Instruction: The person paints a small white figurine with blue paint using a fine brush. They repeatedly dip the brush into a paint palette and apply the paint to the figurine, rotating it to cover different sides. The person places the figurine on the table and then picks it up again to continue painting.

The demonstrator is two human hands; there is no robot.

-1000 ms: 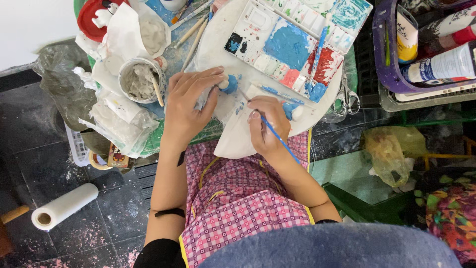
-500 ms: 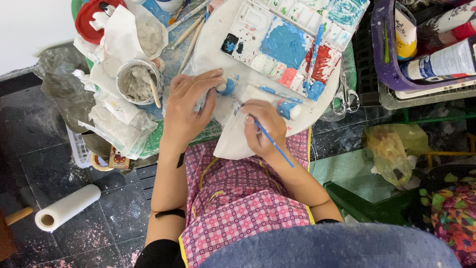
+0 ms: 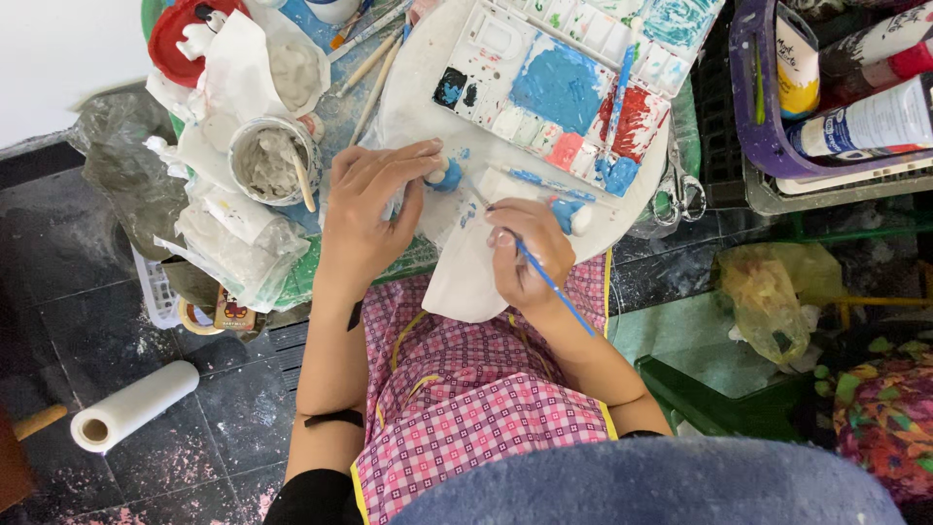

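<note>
Since the earlier frame, both hands have crept a little further up the round white board [image 3: 428, 87], and the brush tip has come closer to the piece being painted.

Going from big to small: the board rests on the lap over a pink checked apron [image 3: 466, 389], with a white sheet of paper [image 3: 465, 277] hanging off its near edge. On the far side lies a white paint palette [image 3: 573, 83], its wells smeared with blue, red and pink — well used. At the left stands a pot of grey slurry [image 3: 272, 160] with a wooden stick in it.

The left hand [image 3: 364, 219] lies on the board, its fingers closed around a small clay figure [image 3: 445, 175], which sits near the board's middle. Its lower part is blue and its top still pale, so the painting looks partly done, with the top left to cover. A second small blue-and-white piece [image 3: 571, 216] lies just beside the right hand.

The right hand [image 3: 530, 253] pinches a thin blue-handled paintbrush [image 3: 544, 277], the tip pointing at the figure.
</note>
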